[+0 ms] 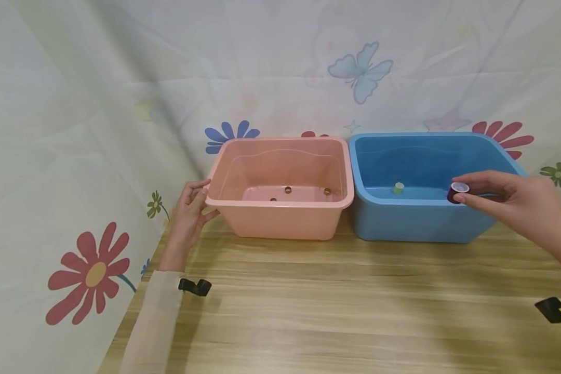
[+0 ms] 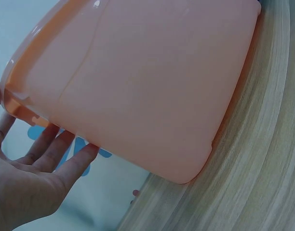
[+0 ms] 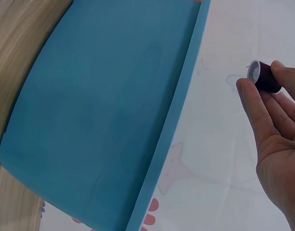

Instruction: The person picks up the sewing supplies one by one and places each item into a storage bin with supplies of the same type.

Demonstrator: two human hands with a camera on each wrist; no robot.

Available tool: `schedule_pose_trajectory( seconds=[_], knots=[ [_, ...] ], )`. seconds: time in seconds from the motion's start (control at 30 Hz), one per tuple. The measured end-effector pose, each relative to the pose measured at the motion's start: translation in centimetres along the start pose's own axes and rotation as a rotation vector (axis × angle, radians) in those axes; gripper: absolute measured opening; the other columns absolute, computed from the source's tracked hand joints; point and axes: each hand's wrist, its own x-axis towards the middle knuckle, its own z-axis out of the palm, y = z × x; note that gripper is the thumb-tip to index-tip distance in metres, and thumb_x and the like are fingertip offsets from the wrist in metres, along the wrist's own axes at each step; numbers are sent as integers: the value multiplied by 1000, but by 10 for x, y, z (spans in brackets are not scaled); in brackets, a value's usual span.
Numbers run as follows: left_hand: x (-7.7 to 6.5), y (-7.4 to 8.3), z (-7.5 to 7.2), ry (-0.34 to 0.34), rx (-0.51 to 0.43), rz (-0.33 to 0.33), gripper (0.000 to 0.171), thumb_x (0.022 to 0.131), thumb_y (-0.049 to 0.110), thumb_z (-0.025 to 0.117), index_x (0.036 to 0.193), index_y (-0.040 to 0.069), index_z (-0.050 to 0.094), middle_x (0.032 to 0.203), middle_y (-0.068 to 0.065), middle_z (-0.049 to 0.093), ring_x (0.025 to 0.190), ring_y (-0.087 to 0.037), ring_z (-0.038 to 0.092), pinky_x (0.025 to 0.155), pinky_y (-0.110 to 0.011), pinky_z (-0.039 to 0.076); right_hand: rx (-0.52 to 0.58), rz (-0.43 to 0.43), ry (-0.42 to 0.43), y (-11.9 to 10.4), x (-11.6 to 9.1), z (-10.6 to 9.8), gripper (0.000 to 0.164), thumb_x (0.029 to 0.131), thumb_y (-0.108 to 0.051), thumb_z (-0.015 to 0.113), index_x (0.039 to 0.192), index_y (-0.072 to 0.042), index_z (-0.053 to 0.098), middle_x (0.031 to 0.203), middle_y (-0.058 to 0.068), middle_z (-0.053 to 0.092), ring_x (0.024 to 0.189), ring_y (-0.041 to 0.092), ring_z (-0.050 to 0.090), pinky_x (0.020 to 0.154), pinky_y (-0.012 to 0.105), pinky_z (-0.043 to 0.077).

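My right hand [image 1: 523, 200] pinches a small dark purple cap-like piece [image 3: 267, 78] with a white hollow inside, between thumb and fingers. In the head view it overlaps the front rim of the blue tub [image 1: 421, 223]; the right wrist view shows it beyond that rim. At the far left, my left hand [image 1: 189, 215] holds the corner of the pink tub [image 1: 285, 223], with the thumb at the rim and the other fingers against the outer wall. Inside the pink tub lie several small brown ring-shaped pieces [image 1: 327, 191]. A small pale green-white piece [image 1: 399, 187] sits in the blue tub.
Both tubs stand side by side on a wood-grain table [image 1: 336, 301]. Behind them and at the left hangs a white cloth [image 1: 243, 62] printed with flowers and butterflies. Black straps [image 1: 195, 286] are on the wrists.
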Motion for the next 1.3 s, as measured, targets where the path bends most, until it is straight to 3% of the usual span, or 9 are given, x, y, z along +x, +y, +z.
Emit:
schedule_pose_trajectory(
  seconds=[0.6, 0.73, 0.93, 1.07, 1.17, 1.23, 1.3],
  knots=[
    [0, -2, -2, 1, 6, 3, 35, 105, 27, 58, 137, 13, 51, 128, -3, 55, 117, -22, 61, 82, -37, 61, -69, -28, 2, -10, 13, -10, 35, 90, -17, 80, 121, -4, 71, 99, 23, 75, 74, -33, 46, 62, -4, 38],
    [0, -2, -1, 5, 3, 6, 34, 105, 27, 58, 136, 13, 52, 126, -3, 55, 116, -23, 61, 82, -37, 61, -110, -42, -1, -11, 16, -12, 33, 91, -19, 78, 120, -5, 72, 99, 20, 76, 72, -30, 50, 62, -3, 38],
    [0, 0, -1, 0, 8, 10, 34, 105, 27, 59, 135, 14, 52, 126, -3, 55, 118, -25, 60, 83, -37, 61, -159, -71, 1, -13, 21, -17, 32, 90, -21, 80, 118, -7, 73, 98, 17, 77, 73, -22, 58, 63, -3, 37],
    [1, -1, -1, 0, 8, 8, 34, 105, 27, 59, 135, 14, 52, 125, -3, 55, 118, -24, 60, 83, -37, 61, -215, -89, 1, -16, 25, -19, 33, 90, -26, 80, 119, -10, 74, 97, 13, 77, 82, 7, 72, 64, 0, 37],
    [1, -2, -2, 3, 0, 4, 34, 105, 26, 59, 135, 13, 52, 125, -2, 56, 116, -23, 61, 82, -37, 61, -240, -102, -5, -17, 29, -20, 33, 90, -26, 80, 119, -12, 74, 97, 12, 77, 88, 33, 72, 63, 0, 36],
    [1, -2, -2, 5, -3, 4, 34, 104, 26, 59, 135, 13, 52, 124, -2, 56, 115, -22, 61, 82, -37, 61, -251, -108, -6, -18, 31, -21, 32, 90, -27, 80, 118, -13, 74, 96, 11, 77, 86, 31, 72, 63, 3, 38],
    [1, -2, -1, 4, -2, 4, 34, 104, 26, 59, 135, 13, 52, 124, -3, 56, 115, -23, 61, 82, -37, 61, -253, -108, -10, -18, 33, -21, 31, 90, -28, 80, 118, -14, 74, 96, 9, 78, 81, 18, 72, 62, 6, 40]
  ],
)
